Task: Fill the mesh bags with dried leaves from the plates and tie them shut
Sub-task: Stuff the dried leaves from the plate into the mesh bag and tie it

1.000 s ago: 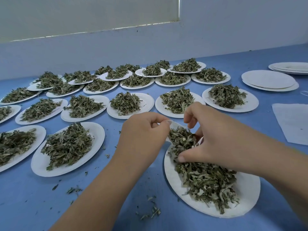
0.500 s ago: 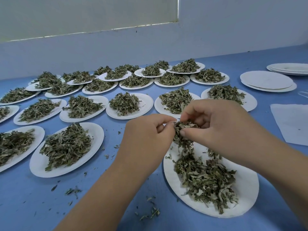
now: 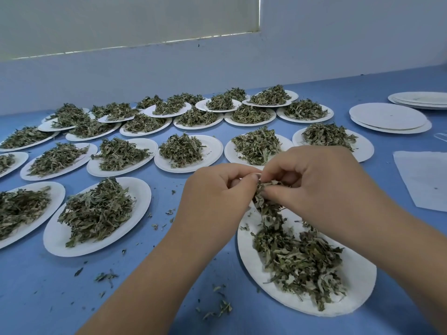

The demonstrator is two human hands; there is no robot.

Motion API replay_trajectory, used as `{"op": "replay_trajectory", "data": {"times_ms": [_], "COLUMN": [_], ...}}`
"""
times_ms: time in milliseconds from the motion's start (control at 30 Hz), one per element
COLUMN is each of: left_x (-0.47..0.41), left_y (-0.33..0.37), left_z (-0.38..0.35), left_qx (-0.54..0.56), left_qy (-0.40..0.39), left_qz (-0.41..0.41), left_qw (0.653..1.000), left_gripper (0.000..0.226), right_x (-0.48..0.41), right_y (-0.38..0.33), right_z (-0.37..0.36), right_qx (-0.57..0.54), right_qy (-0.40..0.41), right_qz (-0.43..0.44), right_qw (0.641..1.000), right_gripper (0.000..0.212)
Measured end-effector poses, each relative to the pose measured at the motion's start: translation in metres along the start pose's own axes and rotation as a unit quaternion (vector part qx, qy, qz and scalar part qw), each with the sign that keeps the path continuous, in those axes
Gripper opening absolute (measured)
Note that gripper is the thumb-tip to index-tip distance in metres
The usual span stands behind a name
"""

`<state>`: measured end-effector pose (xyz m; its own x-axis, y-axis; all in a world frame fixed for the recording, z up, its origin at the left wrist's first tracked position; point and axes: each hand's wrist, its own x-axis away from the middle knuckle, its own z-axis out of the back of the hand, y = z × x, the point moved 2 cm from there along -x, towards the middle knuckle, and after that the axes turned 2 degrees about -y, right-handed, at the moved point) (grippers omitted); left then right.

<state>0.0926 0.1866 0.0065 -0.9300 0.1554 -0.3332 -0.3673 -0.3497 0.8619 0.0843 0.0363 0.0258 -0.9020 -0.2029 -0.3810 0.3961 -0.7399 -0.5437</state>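
We are pinching the mesh bag (image 3: 256, 175), mostly hidden, with our left hand (image 3: 217, 192), and our right hand (image 3: 314, 187) is pinching dried leaves (image 3: 266, 204) at its mouth, just above the nearest plate (image 3: 360, 281).

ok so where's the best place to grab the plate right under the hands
The plate: take its bare near-right rim, coming in low from the right. It lies flat and shallow, the leaves pile along its middle, and the left hand pinches the mesh bag while the right hand pinches leaves over its far end.
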Motion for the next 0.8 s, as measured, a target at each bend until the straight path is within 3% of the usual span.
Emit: {"op": "replay_trajectory", "data": {"times_ms": [133,233,333,500,800], "left_x": [0.0,-0.001,-0.001,-0.003,0.0], "left_y": [0.0,-0.002,-0.003,-0.005,0.0], "left_z": [-0.002,-0.001,0.001,0.004,0.001], "left_qx": [0.013,0.029,0.036,0.031,0.057], "left_qy": [-0.01,-0.002,0.011,0.023,0.026], "left_qz": [0.02,0.04,0.055,0.073,0.062], "left_qw": [1.0,0.999,0.998,0.997,0.996], "left_gripper": [0.018,0.017,0.017,0.02,0.016], "right_x": [-0.002,-0.001,0.001,0.001,0.004], "right_y": [-0.001,0.0,0.002,-0.001,-0.001], "right_z": [-0.002,0.002,0.008,0.009,0.001], "right_qx": [0.058,0.018,-0.04,-0.015,-0.029], "right_qy": [-0.03,-0.035,-0.055,-0.108,0.036], "right_qz": [0.006,0.007,0.02,0.038,0.041], "right_qw": [0.998,0.999,0.998,0.993,0.998], "right_gripper": [0.008,0.008,0.018,0.042,0.023]}}
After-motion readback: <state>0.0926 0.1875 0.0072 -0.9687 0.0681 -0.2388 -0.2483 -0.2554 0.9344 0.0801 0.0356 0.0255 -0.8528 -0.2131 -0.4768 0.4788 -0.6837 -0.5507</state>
